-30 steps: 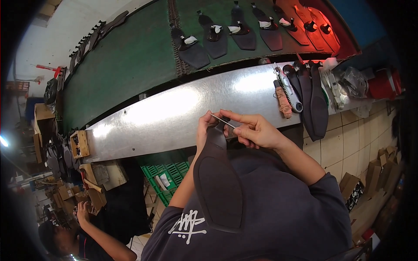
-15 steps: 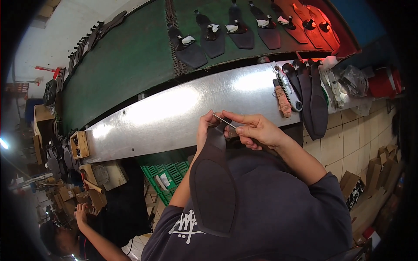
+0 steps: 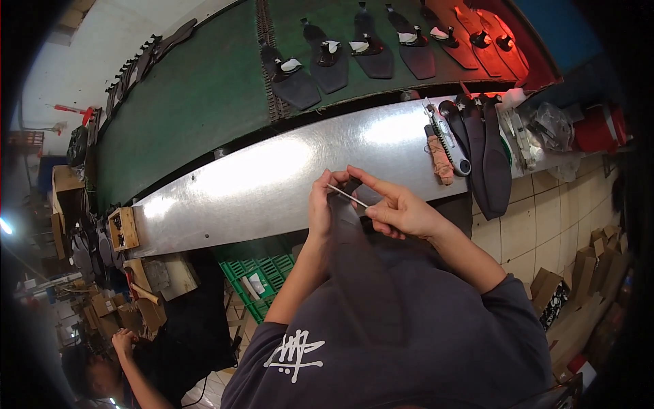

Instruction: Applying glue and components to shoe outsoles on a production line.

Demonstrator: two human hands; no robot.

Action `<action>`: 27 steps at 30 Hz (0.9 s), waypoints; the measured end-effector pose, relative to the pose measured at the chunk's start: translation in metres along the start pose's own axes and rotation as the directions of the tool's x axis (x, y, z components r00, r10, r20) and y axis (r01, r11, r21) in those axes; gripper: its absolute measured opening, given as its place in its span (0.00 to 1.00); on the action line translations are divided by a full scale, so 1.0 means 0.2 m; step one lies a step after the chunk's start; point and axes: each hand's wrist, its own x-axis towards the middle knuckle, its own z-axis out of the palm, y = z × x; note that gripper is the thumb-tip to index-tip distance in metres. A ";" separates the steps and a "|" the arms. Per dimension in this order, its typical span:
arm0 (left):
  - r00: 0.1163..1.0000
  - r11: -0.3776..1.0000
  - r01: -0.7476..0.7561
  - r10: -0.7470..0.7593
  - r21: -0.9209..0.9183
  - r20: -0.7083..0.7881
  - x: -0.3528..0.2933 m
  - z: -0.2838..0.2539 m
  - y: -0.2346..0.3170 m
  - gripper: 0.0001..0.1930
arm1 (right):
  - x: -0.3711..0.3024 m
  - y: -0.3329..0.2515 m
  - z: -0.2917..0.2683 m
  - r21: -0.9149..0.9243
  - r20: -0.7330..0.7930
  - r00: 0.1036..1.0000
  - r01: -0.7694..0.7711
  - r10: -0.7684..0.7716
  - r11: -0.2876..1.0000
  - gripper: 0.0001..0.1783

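My left hand (image 3: 320, 208) is closed round the narrow end of a dark shoe sole (image 3: 361, 273). The sole's broad end points down toward my shirt and is blurred. In my right hand (image 3: 402, 211), a thin metal rod-shaped tool (image 3: 348, 195) is pinched between thumb and fingers. Its far tip lies across the sole's narrow end, beside my left fingers. My right index finger reaches out to a small dark piece at that end. Both hands are held over the near edge of a metal ledge (image 3: 259, 180).
Several soles with straps (image 3: 371, 61) lie on the green conveyor belt (image 3: 184, 102), under red light at right. More dark soles (image 3: 494, 170), a utility knife (image 3: 446, 136) and a wrapped tool (image 3: 441, 160) rest on the ledge. A wooden box (image 3: 126, 228), green crate (image 3: 238, 279) and another person (image 3: 136, 368) are at left.
The sole's broad end has swung right and is now blurred. The rod-shaped tool and my right hand have shifted slightly left. The other person's arm has moved a little.
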 end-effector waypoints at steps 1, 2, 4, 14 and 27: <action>0.999 0.996 -0.051 0.050 0.068 0.016 0.00 0.02 0.02 0.27 | 0.00 0.01 -0.01 -0.005 -0.001 1.000 0.000 0.000 1.000 0.37; 0.994 0.986 -0.104 0.100 0.133 0.036 0.01 0.05 0.04 0.30 | 0.01 0.02 -0.03 -0.004 0.014 1.000 0.015 -0.015 1.000 0.39; 0.993 0.981 -0.109 0.101 0.159 0.058 0.01 0.07 0.11 0.32 | 0.03 -0.01 -0.05 -0.012 0.033 0.999 0.032 -0.031 0.999 0.41; 0.858 0.862 -0.499 0.477 0.091 0.189 0.16 0.21 0.41 0.37 | 0.14 -0.34 -0.07 -0.288 0.015 0.965 0.253 -0.260 0.923 0.42; 0.827 0.822 -0.560 0.547 0.106 0.126 0.08 0.31 0.41 0.21 | 0.18 -0.26 0.05 -0.070 -0.064 0.924 0.373 -0.377 0.925 0.36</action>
